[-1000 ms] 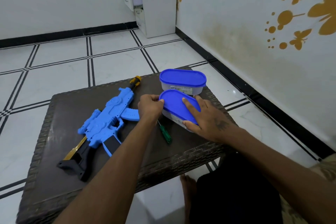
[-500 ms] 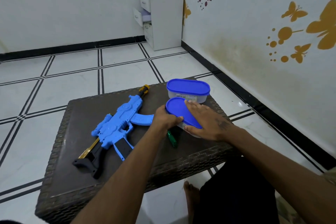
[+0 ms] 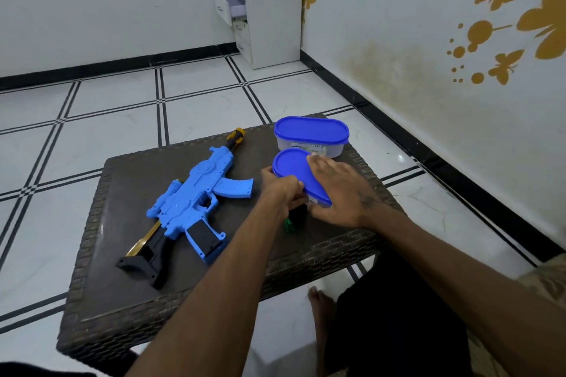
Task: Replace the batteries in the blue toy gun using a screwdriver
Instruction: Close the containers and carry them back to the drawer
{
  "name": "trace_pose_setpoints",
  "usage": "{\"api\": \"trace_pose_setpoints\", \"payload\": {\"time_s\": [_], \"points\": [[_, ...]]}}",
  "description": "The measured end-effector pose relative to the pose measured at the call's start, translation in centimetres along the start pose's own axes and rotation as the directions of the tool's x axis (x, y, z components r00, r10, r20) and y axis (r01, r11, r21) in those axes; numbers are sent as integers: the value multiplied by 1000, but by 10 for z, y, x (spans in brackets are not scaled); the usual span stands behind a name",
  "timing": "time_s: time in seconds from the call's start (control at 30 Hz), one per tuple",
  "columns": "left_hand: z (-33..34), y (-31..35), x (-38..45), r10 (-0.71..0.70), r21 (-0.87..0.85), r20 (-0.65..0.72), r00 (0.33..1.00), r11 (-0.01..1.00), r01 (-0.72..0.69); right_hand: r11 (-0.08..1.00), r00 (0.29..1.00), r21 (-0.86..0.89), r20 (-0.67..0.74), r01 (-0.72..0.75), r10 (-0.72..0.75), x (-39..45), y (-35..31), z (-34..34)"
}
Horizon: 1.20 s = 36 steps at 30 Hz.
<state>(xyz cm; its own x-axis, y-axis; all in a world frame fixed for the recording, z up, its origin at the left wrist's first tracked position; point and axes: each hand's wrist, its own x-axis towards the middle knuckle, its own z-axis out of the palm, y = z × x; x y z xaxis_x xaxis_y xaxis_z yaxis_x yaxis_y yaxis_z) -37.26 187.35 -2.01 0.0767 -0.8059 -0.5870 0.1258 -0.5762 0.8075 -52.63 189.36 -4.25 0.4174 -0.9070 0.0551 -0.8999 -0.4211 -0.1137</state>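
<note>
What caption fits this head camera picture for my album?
Both hands, left hand and right hand, work at the blue lid of the nearer oval plastic container, beside the blue plastic toy gun.

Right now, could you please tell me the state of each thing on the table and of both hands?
Blue plastic toy gun: lying flat, untouched.
Near blue-lidded oval container: lid on, held by both hands.
Far blue-lidded oval container: closed, untouched.
Green-handled screwdriver: lying on the table, mostly hidden.
Left hand: gripping the lid edge.
Right hand: resting flat on the lid.

two lidded containers [image 3: 311, 138] [image 3: 298, 173], one toy gun [image 3: 196, 202], one screwdriver [image 3: 288, 224].
</note>
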Motion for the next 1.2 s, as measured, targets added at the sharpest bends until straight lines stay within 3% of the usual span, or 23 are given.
{"api": "trace_pose_setpoints", "payload": {"time_s": [0.17,0.23,0.3,0.37,0.4,0.47,0.83,0.9,1.0,1.07,1.2], "points": [[-7,0,-11,45,85,1,999,995,-45,998,996,52,83,-24,19,-1,-4,-11],[-15,-7,-15,156,360,-54,986,924,-127,965,988,227,110,-132,110,0,-8,-20],[-29,-19,-16,400,726,-13,916,634,-267,866,965,428,79,-258,248,5,-10,-26],[-42,-28,-19,510,895,83,856,340,-290,759,908,507,146,-409,392,11,-5,-29],[-45,-32,-20,508,928,105,855,259,-268,723,880,508,197,-469,432,13,0,-28],[-48,-36,-21,441,956,120,889,189,-223,665,851,536,260,-520,456,15,10,-26],[-50,-31,-34,233,832,25,972,534,-150,310,797,774,380,-552,470,-7,-3,-28],[-54,-28,-36,262,694,4,965,694,-191,232,794,812,390,-536,466,-15,-10,-31],[-57,-20,-35,176,234,-130,976,962,-142,111,801,863,401,-493,444,-22,-23,-33],[-58,-14,-39,102,22,-154,983,995,-100,52,819,890,392,-453,418,-23,-31,-34],[-64,-5,-46,71,-97,-113,991,992,-82,36,839,905,377,-424,392,-20,-49,-37]]}}
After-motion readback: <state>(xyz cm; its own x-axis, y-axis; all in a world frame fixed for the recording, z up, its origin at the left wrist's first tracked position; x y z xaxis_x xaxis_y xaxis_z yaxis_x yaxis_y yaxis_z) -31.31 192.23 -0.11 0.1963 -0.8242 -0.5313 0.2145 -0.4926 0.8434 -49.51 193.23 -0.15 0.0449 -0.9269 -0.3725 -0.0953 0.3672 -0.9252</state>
